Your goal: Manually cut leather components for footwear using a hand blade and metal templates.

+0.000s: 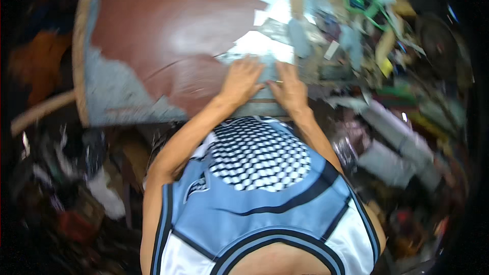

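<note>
A large reddish-brown sheet (pixel 178 25), like leather, lies on the grey work table (pixel 114 84). Its right edge is cut jagged, and a fold or slit runs through its lower part. My left hand (pixel 242 79) rests flat at the sheet's lower right edge, fingers stretched forward. Close beside it, my right hand (pixel 289 89), with a ring on one finger, lies flat with its fingers pointing away from me. A small grey-blue patch (pixel 269 69) shows between the hands; I cannot tell if it is a loose piece. Just beyond the fingertips is a bright white area (pixel 262 45).
A light wooden strip (pixel 79 46) edges the table at left. A green plastic basket (pixel 359 0) and scattered tools and scraps crowd the right end. Piled material, including pale wrapped rolls (pixel 397 127), lies at right; more heaped scraps (pixel 104 191) lie at lower left.
</note>
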{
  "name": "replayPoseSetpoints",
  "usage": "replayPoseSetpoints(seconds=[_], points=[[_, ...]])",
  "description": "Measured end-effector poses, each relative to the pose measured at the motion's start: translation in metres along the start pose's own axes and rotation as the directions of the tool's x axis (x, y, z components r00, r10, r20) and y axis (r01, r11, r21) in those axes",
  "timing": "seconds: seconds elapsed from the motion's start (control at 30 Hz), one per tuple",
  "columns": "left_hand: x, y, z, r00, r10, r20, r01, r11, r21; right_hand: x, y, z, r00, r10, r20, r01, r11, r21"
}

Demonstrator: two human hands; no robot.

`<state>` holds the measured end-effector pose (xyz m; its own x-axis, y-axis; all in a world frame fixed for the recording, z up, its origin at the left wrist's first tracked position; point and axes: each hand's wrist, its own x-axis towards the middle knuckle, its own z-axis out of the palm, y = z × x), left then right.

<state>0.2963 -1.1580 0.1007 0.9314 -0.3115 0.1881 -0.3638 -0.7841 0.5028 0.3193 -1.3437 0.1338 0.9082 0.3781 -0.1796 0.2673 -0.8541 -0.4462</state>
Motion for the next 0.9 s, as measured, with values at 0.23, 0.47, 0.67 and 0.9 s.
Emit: replayPoseSetpoints(seconds=[0.23,0.47,0.67,0.9], points=[[0.018,0.009,0.017,0.991,0.035,-0.129,-0.024,0.996,0.083,0.0,0.015,-0.018,0.989,0.013,-0.15,0.007,0.991,0.132],[0.031,0.019,-0.013,0.89,-0.174,-0.421,0.013,0.933,-0.358,-0.001,-0.01,-0.032,0.909,0.415,0.048,-0.226,0.392,0.892],[-0.012,0.003,-0.022,0.972,-0.218,-0.088,0.124,0.794,-0.596,-0.008,-0.04,-0.031,0.918,0.393,0.062,-0.179,0.269,0.946],[-0.132,-0.13,-0.079,0.87,-0.441,-0.22,0.477,0.866,0.15,-0.01,-0.051,-0.021,0.934,0.354,0.05,-0.277,0.629,0.726]])
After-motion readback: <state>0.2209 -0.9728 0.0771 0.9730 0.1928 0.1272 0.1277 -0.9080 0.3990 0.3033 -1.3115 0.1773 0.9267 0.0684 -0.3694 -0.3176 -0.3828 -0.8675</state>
